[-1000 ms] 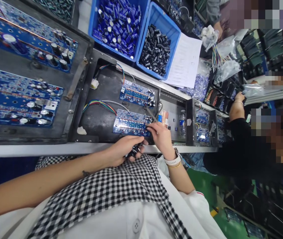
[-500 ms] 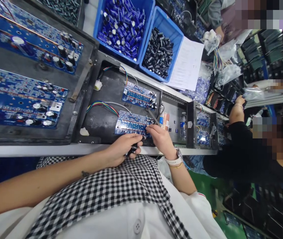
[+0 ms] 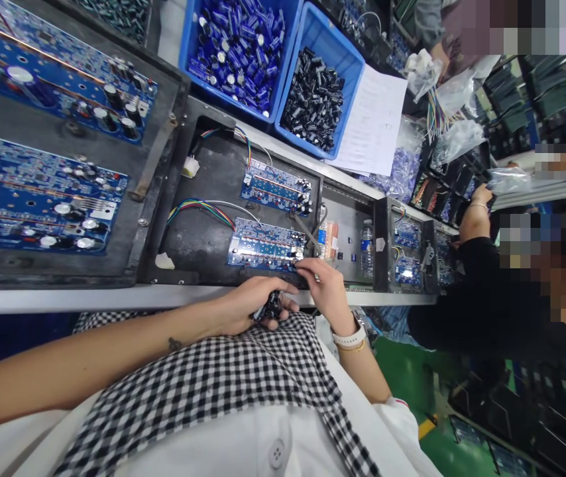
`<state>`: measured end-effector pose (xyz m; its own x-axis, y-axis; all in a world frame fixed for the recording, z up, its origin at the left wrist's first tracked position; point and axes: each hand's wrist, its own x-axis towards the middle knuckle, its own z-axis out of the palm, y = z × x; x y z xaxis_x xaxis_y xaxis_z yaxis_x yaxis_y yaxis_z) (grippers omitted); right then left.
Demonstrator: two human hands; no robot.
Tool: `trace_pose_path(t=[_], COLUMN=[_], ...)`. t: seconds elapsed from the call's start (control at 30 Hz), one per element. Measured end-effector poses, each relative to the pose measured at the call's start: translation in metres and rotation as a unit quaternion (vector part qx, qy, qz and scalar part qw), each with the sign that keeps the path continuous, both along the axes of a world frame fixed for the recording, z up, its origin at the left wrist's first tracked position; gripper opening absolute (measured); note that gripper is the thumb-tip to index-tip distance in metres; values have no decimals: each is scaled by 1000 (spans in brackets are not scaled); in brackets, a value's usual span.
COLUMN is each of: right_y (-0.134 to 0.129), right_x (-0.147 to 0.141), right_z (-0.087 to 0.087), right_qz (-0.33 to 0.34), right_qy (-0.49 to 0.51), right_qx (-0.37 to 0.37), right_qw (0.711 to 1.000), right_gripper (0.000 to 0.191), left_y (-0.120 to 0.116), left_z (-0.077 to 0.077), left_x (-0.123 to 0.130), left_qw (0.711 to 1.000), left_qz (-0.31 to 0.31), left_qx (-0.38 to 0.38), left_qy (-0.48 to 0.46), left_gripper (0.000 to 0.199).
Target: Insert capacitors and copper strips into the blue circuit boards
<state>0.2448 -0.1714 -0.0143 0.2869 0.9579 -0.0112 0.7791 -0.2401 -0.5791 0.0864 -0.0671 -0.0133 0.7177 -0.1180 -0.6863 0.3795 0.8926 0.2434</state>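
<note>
My left hand (image 3: 258, 303) is cupped at the tray's front edge around a clump of black capacitors (image 3: 272, 306). Just right of it, my right hand (image 3: 321, 278) has its thumb and fingers pinched at the lower right corner of the nearer blue circuit board (image 3: 263, 246); anything between the fingertips is too small to make out. That board lies in a black tray (image 3: 193, 248), with coloured wires (image 3: 203, 207) at its left end. Behind it is a second blue board (image 3: 276, 187).
Blue bins of blue capacitors (image 3: 243, 56) and black capacitors (image 3: 315, 99) stand behind the tray, beside paper sheets (image 3: 375, 122). Larger boards (image 3: 34, 192) lie at left. A bottle (image 3: 367, 248) is on the right. A co-worker's arm (image 3: 474, 222) reaches in at far right.
My right hand has moved slightly down towards the board's front right corner. My left hand has opened a little, showing more of the black capacitors. The view has shifted slightly.
</note>
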Motion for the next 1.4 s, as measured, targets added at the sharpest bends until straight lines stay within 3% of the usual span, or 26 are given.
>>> trace_pose_path(t=[0.2, 0.4, 0.63, 0.77, 0.87, 1.0, 1.13, 1.23, 1.4], right_y=[1, -3, -12, -11, -12, -14, -9, -4, -3], right_x=[1, 4, 8, -1, -16, -25, -8, 5, 8], right_z=[-4, -8, -19, -12, 10, 29, 8, -12, -17], right_qz=[28, 65, 158, 118, 38, 26, -46, -40, -36], right_qy=[-19, -75, -167, -148, -85, -10, -73, -104, -123], right_qx=[14, -7, 1, 13, 39, 36, 36, 22, 26], right_qw=[999, 995, 973, 982, 995, 999, 996, 994, 991], right_gripper=[19, 24, 31, 30, 29, 22, 21, 21, 20], left_y=[-3, 0, 0, -3, -5, -9, -10, -9, -4], left_z=[-2, 2, -2, -7, -8, -3, 2, 0, -2], left_x=[-3, -4, -1, 0, 3, 8, 11, 9, 5], left_qw=[999, 999, 999, 1000, 1000, 999, 1000, 1000, 999], left_qz=[-12, 49, 34, 18, 2, -8, 26, 16, -24], left_qx=[40, 8, 11, 15, 22, 33, 13, 7, 12], left_qy=[-3, -4, 5, 0, -6, -7, -8, -15, -41], left_gripper=[19, 22, 24, 42, 53, 53, 27, 14, 9])
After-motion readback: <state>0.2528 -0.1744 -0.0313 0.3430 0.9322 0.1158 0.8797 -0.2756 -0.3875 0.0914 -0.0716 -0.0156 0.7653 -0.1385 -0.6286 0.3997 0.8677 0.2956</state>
